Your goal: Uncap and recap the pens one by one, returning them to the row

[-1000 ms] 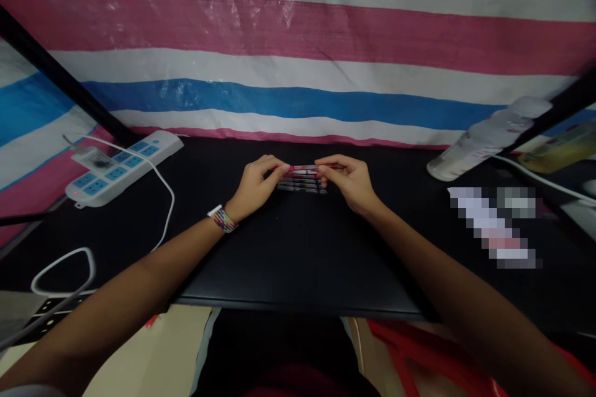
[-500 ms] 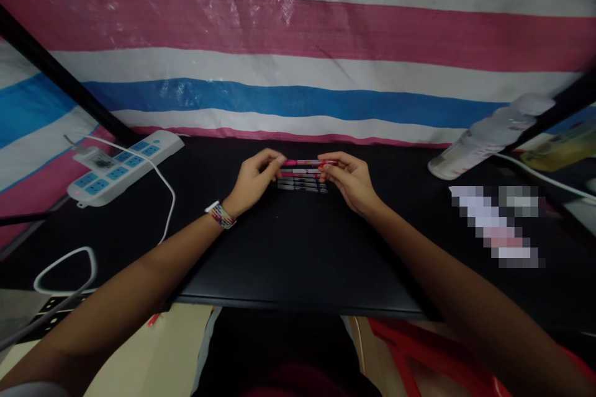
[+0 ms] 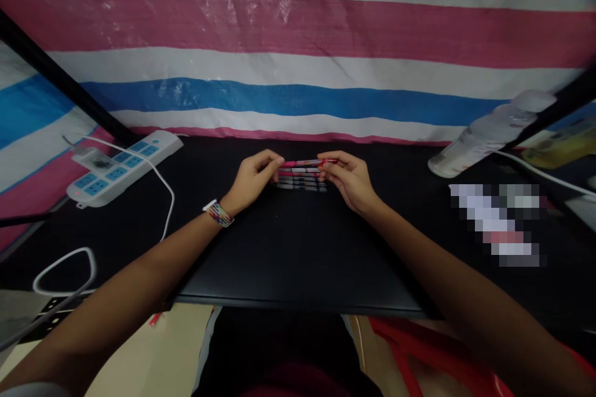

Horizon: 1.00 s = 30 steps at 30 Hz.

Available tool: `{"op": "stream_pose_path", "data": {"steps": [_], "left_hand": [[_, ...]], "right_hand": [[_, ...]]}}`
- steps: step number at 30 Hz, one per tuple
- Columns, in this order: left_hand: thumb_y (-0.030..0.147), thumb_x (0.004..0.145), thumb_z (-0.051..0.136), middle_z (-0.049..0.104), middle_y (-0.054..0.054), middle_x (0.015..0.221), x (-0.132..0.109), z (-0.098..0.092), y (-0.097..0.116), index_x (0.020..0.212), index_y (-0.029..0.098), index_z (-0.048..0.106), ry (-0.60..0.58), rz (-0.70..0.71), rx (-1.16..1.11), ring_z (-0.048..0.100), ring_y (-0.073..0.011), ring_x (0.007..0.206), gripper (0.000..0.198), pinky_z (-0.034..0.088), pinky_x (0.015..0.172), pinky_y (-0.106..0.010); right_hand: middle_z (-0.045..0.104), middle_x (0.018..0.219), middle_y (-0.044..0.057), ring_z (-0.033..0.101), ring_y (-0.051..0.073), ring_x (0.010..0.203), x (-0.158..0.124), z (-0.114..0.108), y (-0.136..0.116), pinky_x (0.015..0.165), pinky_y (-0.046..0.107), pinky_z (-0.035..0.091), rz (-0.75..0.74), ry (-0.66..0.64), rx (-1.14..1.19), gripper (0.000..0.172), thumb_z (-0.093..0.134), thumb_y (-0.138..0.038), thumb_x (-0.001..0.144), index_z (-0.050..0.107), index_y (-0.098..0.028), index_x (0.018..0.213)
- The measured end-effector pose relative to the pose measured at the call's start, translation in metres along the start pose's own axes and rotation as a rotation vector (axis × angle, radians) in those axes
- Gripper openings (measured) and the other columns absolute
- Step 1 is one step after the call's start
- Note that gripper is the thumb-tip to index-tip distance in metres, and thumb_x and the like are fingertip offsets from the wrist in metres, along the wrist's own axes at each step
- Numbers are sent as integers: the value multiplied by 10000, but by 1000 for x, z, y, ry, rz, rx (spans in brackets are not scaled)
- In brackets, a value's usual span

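Observation:
Between my two hands several pens [image 3: 302, 185] lie side by side on the black table [image 3: 298, 248], the nearer ones dark and clear, the farther ones pink and red. At the far side of the row is a pink-red pen [image 3: 302, 163]. My left hand [image 3: 257, 178] pinches its left end between thumb and fingers. On its red right end, my right hand [image 3: 350, 180] is closed with thumb and forefinger. The fingertips of both hands partly cover the ends of the other pens.
A white power strip [image 3: 125, 167] with a plugged-in adapter and white cable [image 3: 170, 198] is at left. At right, a plastic bottle [image 3: 488, 133] leans near a yellowish bottle [image 3: 563, 146]. A blurred-out item [image 3: 493, 220] lies before them. A striped tarp [image 3: 298, 99] hangs behind.
The far pen's left end has dipped slightly toward the row, so it now slants a little. Both hands keep nearly the same place and grip.

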State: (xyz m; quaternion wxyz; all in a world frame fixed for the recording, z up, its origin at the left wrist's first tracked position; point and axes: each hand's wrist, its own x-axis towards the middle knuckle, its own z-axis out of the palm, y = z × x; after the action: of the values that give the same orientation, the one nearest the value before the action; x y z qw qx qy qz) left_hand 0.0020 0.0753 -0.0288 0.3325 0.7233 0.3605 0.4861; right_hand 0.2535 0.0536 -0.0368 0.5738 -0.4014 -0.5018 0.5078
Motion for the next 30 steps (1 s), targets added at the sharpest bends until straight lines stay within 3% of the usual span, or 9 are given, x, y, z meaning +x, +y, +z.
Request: {"op": "stream_pose_path", "data": {"steps": [2,3,6,11,12,14,16,21,30], "left_hand": [[350,917,841,679,3,802,0,0,-1,1070,224,723,49,33,-28,636,-148,716,231,540,704,-298],[341,895,862,690,-2,822,1,0,-1,1062,225,727,63,41,-23,645,-151,733,244,544,709,-298],[413,1006,746,642,1,691,1,0,0,849,214,716,42,-3,37,599,-143,647,255,509,637,-290],[405,889,874,668,8,729,2,0,0,980,223,748,65,-3,-39,628,-144,659,240,515,630,-279],[435,927,839,664,4,700,2,-1,-1,905,217,744,62,-14,-18,622,-142,641,239,506,617,-278],[504,1042,692,617,3,590,2,-2,-3,732,210,705,53,-44,49,578,-134,571,428,474,581,-278],[519,1078,631,599,2,558,2,-4,-5,678,210,686,69,-48,82,565,-131,555,508,474,580,-278],[363,959,789,741,-21,798,5,-4,-13,959,214,772,150,-46,-52,690,-151,711,150,566,676,-287],[301,948,769,766,-46,880,8,-6,-21,994,201,768,186,-66,-81,732,-157,774,110,603,699,-291]], "right_hand": [[742,833,23,697,191,756,0,-1,1,846,460,653,-7,-10,-18,202,832,-317,829,822,-255,1021],[743,849,26,700,194,766,0,-1,1,852,467,654,-11,-12,-31,206,827,-327,836,816,-256,1029],[744,878,32,702,203,782,1,-3,1,868,486,657,-11,-13,-50,209,810,-342,847,806,-263,1040],[740,853,26,688,191,761,2,-3,2,878,476,649,24,7,5,186,801,-302,832,815,-262,1013],[740,851,24,686,191,758,3,-3,2,874,474,648,26,10,11,181,797,-294,829,816,-264,1007],[741,856,26,686,197,760,3,-4,2,865,475,649,23,16,9,173,787,-287,832,816,-268,1002],[743,862,28,686,199,762,4,-5,2,861,475,649,19,28,2,170,782,-283,833,815,-268,999],[716,842,24,665,182,742,9,-10,2,832,437,633,12,71,45,155,751,-274,833,810,-262,976],[711,783,28,650,182,725,16,-16,4,755,387,621,32,175,103,161,765,-259,763,811,-243,917]]}}
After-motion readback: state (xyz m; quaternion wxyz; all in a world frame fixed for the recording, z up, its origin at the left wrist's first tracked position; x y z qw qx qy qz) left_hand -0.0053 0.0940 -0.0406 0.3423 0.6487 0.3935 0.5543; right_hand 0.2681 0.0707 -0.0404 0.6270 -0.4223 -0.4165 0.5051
